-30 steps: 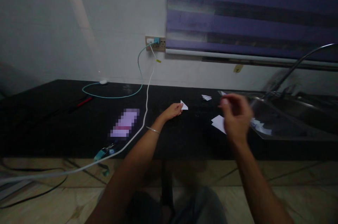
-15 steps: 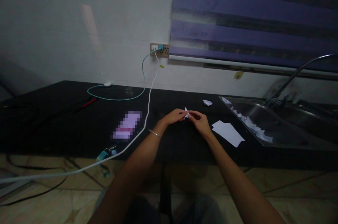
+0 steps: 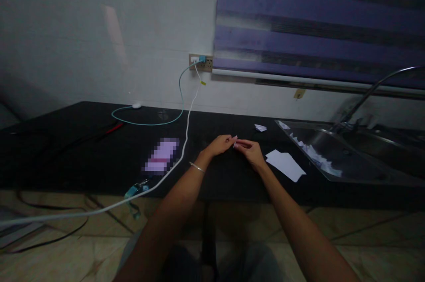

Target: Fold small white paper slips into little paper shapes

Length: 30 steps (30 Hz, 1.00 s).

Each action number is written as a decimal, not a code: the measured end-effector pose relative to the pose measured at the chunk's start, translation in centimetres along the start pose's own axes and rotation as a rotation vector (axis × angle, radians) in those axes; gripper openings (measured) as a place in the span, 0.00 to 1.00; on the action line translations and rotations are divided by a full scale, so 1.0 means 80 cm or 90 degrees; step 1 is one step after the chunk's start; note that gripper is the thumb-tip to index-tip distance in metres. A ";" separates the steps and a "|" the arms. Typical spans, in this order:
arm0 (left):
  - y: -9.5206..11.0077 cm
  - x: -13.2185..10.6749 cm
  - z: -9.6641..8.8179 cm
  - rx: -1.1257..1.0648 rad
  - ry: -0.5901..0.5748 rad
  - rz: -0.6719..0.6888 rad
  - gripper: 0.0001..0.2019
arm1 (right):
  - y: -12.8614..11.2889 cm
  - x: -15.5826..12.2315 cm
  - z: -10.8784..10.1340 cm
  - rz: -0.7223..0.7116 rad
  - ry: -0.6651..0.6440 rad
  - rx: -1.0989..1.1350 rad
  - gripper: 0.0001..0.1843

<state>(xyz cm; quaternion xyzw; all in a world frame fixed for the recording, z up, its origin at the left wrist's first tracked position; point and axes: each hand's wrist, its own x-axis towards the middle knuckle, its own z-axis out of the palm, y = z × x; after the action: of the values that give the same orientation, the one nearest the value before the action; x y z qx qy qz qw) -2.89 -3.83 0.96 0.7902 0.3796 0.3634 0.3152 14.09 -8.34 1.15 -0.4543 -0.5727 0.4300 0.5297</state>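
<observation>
Over the black counter my left hand (image 3: pixel 221 144) and my right hand (image 3: pixel 249 151) meet at the fingertips. Pinched between them is a small folded piece of white paper (image 3: pixel 234 144), mostly covered by the fingers. Both hands are closed on it. To the right of my right hand lie white paper sheets (image 3: pixel 286 165), overlapping each other. Farther back rests a little stack of folded paper (image 3: pixel 260 128). Many folded white paper pieces (image 3: pixel 315 156) line the left rim of the sink.
A metal sink (image 3: pixel 335 149) with a curved faucet (image 3: pixel 368 94) is at the right. A white cable (image 3: pixel 186 133) runs from the wall outlet (image 3: pixel 200 62) across the counter (image 3: pixel 219 184), past a blurred-out phone-like item (image 3: pixel 162 155). A teal cord (image 3: pixel 149 124) loops behind.
The paper between my fingers has turned, so its pointed white shape shows less now. My hands stay close together in nearly the same place.
</observation>
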 end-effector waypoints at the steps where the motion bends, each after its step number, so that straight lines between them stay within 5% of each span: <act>1: 0.000 0.000 0.000 0.002 0.010 -0.001 0.26 | 0.001 0.000 0.000 0.007 -0.004 0.006 0.22; 8: 0.000 -0.002 -0.001 0.006 -0.028 0.074 0.19 | 0.009 0.004 -0.002 0.013 -0.026 0.025 0.20; 21: 0.008 -0.008 -0.001 0.240 0.043 0.125 0.14 | 0.013 0.006 0.003 0.009 -0.004 0.006 0.20; 30: 0.015 -0.013 -0.003 0.124 0.140 0.098 0.14 | 0.004 0.001 0.001 -0.051 0.064 -0.035 0.21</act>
<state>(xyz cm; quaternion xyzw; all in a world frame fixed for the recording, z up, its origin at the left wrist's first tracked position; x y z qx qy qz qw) -3.16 -5.25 1.66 0.7994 0.3834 0.4323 0.1646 14.06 -8.16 0.88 -0.4663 -0.5749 0.3693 0.5618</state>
